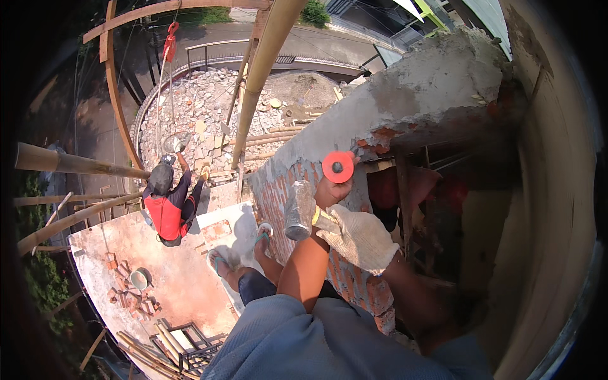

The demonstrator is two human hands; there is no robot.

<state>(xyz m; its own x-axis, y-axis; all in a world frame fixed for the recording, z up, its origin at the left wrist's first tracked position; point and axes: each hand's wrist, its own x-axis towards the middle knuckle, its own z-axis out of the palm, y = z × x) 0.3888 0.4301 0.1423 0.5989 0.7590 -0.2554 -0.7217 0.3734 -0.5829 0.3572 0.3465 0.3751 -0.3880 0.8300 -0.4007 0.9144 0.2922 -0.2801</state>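
My left hand [329, 192] is wrapped round a chisel just below its round red hand guard [330, 176]. The chisel's grey struck end [338, 167] shows in the middle of the guard; its tip is hidden. In a pale knitted work glove, my right hand [362, 239] grips the yellowish handle [326, 220] of a club hammer. Its heavy grey head [299, 210] is to the left of the glove, below the guard and apart from it. Beneath both hands runs a broken brick wall [282, 189], with grey plaster [386, 104] along its farther part.
A co-worker [166, 209] in red and black sits at the slab's far edge, near a rope [160, 95] on a red pulley [170, 42]. Bamboo poles [256, 88] cross the view. Brick pieces and a bucket [139, 278] lie on the slab [183, 266]. Rubble [202, 101] covers the ground below.
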